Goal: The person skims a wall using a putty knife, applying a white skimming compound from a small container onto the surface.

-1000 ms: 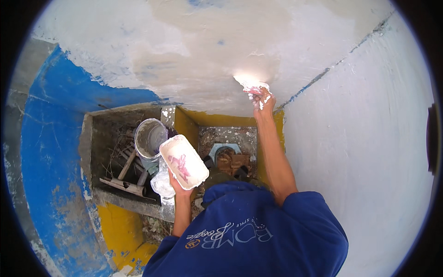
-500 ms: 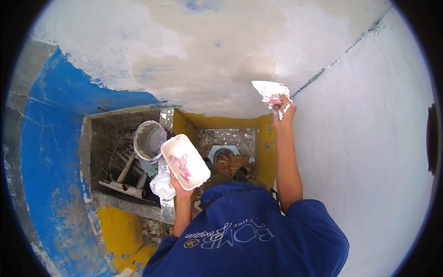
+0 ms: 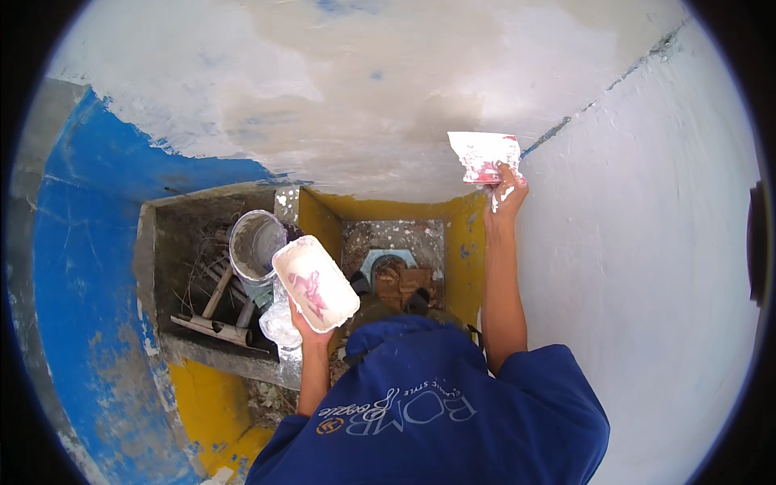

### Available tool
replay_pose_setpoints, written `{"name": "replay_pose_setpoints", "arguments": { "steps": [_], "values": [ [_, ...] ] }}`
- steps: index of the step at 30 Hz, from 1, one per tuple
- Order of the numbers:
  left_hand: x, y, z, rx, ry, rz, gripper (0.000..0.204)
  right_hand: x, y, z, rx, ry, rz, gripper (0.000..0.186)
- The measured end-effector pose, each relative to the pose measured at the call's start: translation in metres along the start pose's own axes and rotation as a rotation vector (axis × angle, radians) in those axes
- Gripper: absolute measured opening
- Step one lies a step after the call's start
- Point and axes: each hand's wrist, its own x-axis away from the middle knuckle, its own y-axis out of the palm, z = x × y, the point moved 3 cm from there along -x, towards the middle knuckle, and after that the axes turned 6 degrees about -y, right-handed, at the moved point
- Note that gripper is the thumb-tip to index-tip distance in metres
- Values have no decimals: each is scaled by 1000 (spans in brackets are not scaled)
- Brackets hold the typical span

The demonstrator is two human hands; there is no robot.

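My left hand grips a shallow white rectangular tray from below, with white paste and pinkish smears inside. Raised at the right, my right hand is closed on a flat red scraper thickly coated in white paste, held beside the patchy whitish wall; whether it touches cannot be told. White paste is also on my fingers. Just left of the tray stands a smeared bucket, with a crumpled white bag below it.
A concrete trough holds sticks and pipe pieces. My feet stand by a pale blue squat toilet fixture inside a yellow-walled recess. A blue-painted wall is left, a whitish wall right, a dark edge far right.
My right hand has moved right and down from where the scraper was on the wall, and the blade is turned more upright. The tray in my left hand has shifted slightly left.
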Motion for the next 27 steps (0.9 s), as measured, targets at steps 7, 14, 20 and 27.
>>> {"name": "replay_pose_setpoints", "arguments": {
  "steps": [7, 14, 20, 27],
  "values": [
    [-9, 7, -1, -52, -17, 49, 44, -8, -24, 114, 192, 211, 65, 10],
    [-11, 5, 3, -28, -12, 90, 44, -11, 1, 88, 143, 45, 61, 17],
    [-16, 8, 3, -59, -1, 98, 45, -15, 20, 53, 38, 1, -56, 15],
    [-28, 9, 2, -57, -64, 46, 49, 6, 72, -28, 29, -28, -59, 13]
  ]
}}
